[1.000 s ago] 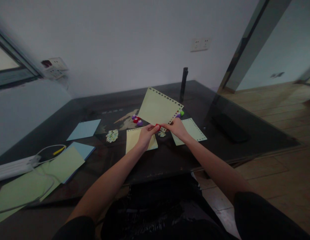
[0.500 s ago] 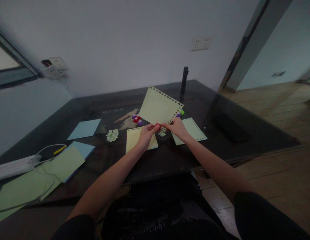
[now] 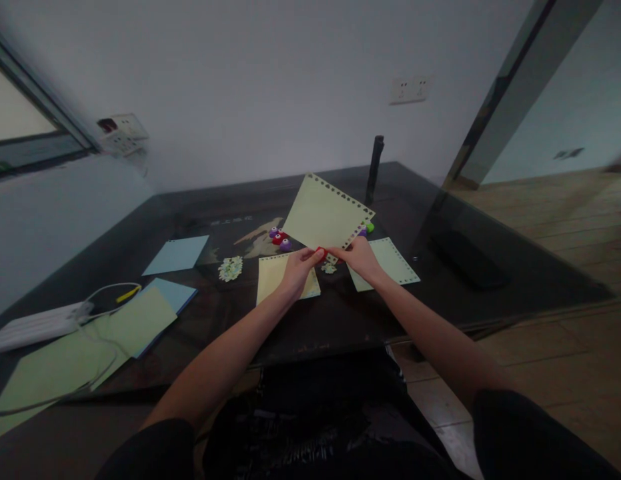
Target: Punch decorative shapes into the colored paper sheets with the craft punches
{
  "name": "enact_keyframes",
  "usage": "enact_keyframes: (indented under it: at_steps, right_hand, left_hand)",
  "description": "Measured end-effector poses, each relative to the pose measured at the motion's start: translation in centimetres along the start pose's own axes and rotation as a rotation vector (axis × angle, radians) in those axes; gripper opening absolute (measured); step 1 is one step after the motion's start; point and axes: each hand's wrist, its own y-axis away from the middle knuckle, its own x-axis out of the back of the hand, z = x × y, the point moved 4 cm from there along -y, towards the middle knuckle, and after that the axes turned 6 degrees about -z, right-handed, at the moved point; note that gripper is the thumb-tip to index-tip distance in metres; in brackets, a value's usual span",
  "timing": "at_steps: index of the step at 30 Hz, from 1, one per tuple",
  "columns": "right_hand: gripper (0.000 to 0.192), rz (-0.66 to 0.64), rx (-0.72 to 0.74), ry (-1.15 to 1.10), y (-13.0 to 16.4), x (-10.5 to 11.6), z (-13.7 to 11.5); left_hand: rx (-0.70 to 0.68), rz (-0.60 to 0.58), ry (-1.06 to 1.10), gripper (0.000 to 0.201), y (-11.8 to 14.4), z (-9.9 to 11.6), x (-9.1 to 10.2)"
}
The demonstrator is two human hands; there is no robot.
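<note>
Paper (image 3: 324,217) — pale yellow, punched edges.

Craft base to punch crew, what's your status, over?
Left hand pinching red punch on the sheet's edge. Right hand holding yellow sheet up over the table. Nothing blocking; more punches behind.
</note>
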Motion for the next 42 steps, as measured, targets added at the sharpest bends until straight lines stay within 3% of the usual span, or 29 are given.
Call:
enact_keyframes:
  at_steps: [9,42]
  right_hand:
    - [0.028,0.004,-0.007,-0.02,0.1,-0.1,-0.1]
    - [0.022,0.066,-0.069,-0.005,-0.3,0.8,0.5]
  left_hand:
    - [0.007,0.021,-0.048,0.031,-0.3,-0.4,0.2]
    - [0.129,-0.16,0.072,0.03,0.3,0.0,-0.8]
